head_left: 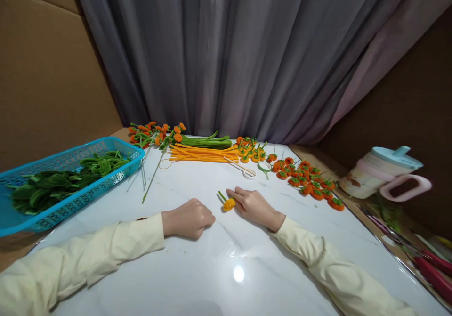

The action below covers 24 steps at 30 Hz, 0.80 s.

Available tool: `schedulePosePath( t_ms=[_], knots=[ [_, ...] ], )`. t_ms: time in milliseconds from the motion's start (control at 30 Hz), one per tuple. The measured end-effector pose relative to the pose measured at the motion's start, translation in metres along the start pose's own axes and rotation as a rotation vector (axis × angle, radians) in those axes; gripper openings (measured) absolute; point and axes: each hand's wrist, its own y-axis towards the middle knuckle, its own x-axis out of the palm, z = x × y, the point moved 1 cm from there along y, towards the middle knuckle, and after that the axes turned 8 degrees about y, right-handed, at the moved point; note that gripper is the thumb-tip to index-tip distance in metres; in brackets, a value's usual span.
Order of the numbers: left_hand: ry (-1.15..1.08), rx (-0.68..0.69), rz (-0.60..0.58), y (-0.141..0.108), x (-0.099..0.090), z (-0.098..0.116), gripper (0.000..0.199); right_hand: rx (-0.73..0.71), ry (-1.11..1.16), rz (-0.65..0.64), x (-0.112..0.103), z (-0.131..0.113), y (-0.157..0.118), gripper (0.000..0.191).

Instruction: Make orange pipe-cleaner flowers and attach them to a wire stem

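My left hand point(190, 218) rests on the white marbled tabletop point(197, 273) in a loose fist, and nothing shows in it. To its right, my right hand point(256, 207) lies low on the table with its index finger stretched out. Just left of those fingers is a small yellow pipe-cleaner flower point(229, 205), its short green stem point(222, 196) pointing up and left. The fingertips are beside the flower; whether they touch it I cannot tell. The undersides of both hands are hidden.
A blue basket point(76, 163) of green leaves stands left. Orange pipe cleaners point(201, 153), green ones point(208, 142) and yellow flowers point(252, 153) lie at the back, beside green tape point(264, 166) and white tape point(249, 175). Orange flowers point(305, 177) and a cup point(379, 170) are right.
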Motion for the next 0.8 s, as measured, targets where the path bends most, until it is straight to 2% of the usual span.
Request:
schedulePosePath(
  t_ms=[800],
  knots=[
    [-0.002, -0.003, 0.007, 0.0003, 0.0, 0.0, 0.015, 0.008, 0.014, 0.004, 0.0, -0.0006, 0.0003, 0.031]
  ],
)
